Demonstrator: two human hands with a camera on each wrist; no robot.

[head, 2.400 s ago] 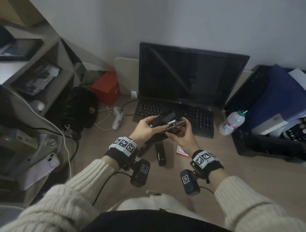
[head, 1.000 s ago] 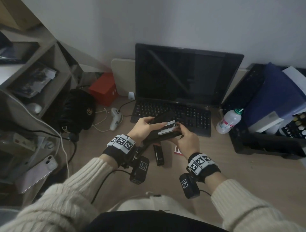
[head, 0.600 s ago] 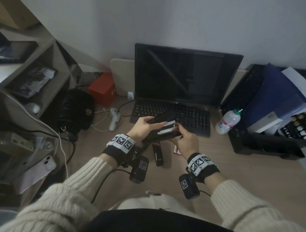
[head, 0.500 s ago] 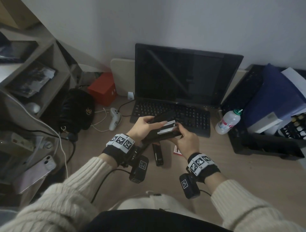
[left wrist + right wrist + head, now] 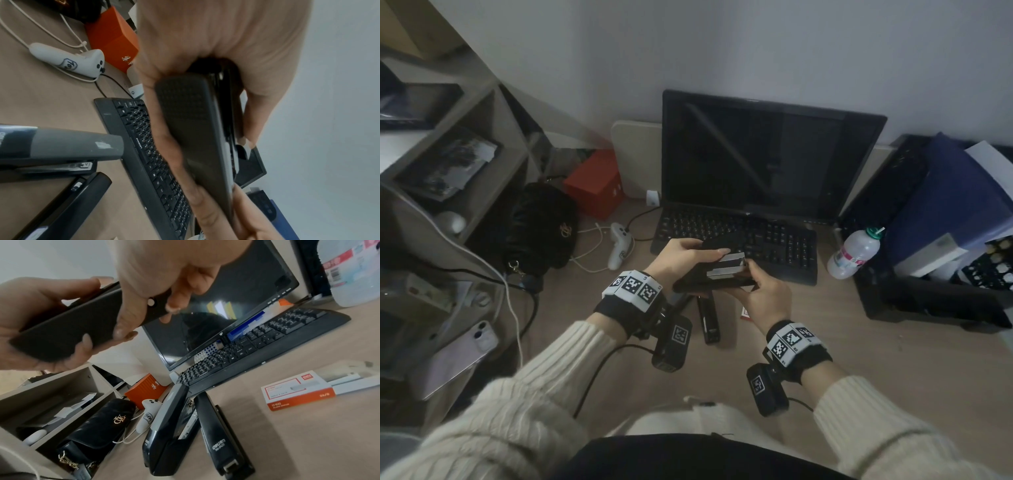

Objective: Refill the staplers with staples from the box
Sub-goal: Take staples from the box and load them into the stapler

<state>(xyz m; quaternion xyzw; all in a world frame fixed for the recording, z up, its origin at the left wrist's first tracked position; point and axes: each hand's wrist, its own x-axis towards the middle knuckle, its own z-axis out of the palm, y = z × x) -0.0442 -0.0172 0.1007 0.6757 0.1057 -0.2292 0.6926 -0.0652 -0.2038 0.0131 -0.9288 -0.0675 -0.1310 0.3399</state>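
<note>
I hold a black stapler point(image 5: 710, 279) in the air in front of the keyboard, hinged open so its silver staple rail point(image 5: 726, 265) shows. My left hand point(image 5: 681, 253) grips its rear, thumb on the raised top cover and fingers under the base point(image 5: 193, 138). My right hand point(image 5: 763, 291) grips the front end point(image 5: 156, 305) from below and the side. A grey-topped stapler point(image 5: 170, 423) and a black stapler point(image 5: 222, 434) lie on the desk below. The red-and-white staple box point(image 5: 298, 394) lies to their right, its inner tray slid out.
Behind my hands are a black keyboard point(image 5: 774, 240) and a dark monitor point(image 5: 756, 154). A water bottle point(image 5: 854, 253) and a black tray point(image 5: 928, 301) stand right. At left are a black bag point(image 5: 541, 226), white controller point(image 5: 619, 246), red box point(image 5: 595, 185) and shelves point(image 5: 493, 144).
My right fingers left the top of the silver rail and now hold the stapler's front end. Both hands have sunk slightly toward me. Over the last second they stay almost still.
</note>
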